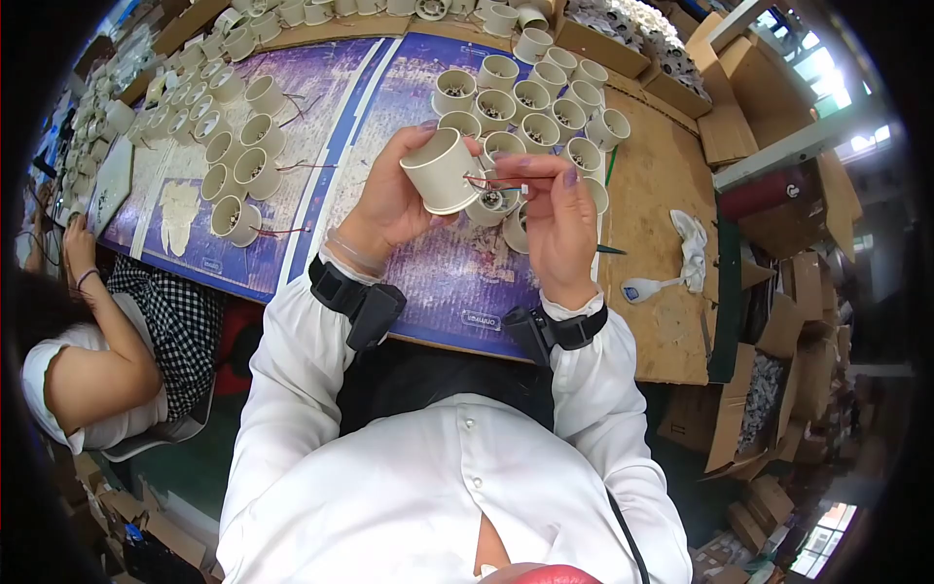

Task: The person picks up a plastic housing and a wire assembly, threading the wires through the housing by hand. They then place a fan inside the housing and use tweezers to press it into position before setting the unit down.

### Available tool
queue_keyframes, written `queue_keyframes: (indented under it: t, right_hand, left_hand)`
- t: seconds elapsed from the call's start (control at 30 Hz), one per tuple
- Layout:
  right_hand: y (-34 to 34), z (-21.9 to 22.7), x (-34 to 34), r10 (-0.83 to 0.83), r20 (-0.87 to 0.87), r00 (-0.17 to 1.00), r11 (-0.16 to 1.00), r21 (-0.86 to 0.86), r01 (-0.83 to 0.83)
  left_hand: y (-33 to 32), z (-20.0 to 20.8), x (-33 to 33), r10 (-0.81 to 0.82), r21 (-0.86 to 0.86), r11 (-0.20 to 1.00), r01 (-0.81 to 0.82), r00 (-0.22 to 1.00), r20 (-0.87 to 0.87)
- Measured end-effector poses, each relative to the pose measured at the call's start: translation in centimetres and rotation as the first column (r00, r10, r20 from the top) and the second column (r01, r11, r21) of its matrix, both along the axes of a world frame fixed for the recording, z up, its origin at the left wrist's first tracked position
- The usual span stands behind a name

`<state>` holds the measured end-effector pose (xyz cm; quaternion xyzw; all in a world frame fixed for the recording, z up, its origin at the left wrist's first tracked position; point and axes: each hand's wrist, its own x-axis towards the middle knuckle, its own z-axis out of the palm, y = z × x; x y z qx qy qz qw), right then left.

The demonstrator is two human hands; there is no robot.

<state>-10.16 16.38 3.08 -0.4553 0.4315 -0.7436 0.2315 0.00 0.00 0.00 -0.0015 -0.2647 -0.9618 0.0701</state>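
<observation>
My left hand [385,202] is wrapped round a cream cylindrical plastic housing [435,173], held tilted above the table. Thin red and dark wires [498,179] come out of the housing's side and end in a small white connector [524,189]. The fingers of my right hand [562,229] are pinched together on these wires, to the right of the housing. Just beyond both hands stand several similar housings [538,131] with small metal parts inside, partly hidden by my fingers.
More housings with trailing wires [257,173] stand on the purple printed table covering [428,282] at the left. A white spoon-shaped object [644,289] and crumpled white material [690,248] lie on the brown board [662,331] at right. A co-worker [107,360] sits at left; cardboard boxes [754,404] stand at right.
</observation>
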Motion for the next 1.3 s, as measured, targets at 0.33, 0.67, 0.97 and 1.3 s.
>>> queue_keyframes:
  t: [0.33,0.67,0.97,1.3]
  right_hand:
    - [-0.2,-0.8,0.0,0.104,0.212,0.972,0.994,0.001,-0.107]
    - [-0.3,0.0,0.7,0.016,0.047,0.999,1.0,0.025,-0.017]
    - [-0.9,-0.7,-0.1,-0.062,-0.436,0.898,0.994,0.056,0.096]
    - [-0.5,-0.1,-0.1,-0.331,-0.532,0.779,0.926,-0.025,0.377]
  left_hand:
    - [1.4,1.0,-0.1,-0.023,0.052,0.998,0.024,0.999,-0.027]
    - [0.2,0.3,0.0,-0.151,0.176,0.971,0.164,0.985,-0.084]
    - [0.6,0.6,0.2,-0.113,0.159,0.98,0.116,0.993,-0.027]
    - [1.0,1.4,0.2,-0.067,0.104,0.992,0.07,0.997,-0.028]
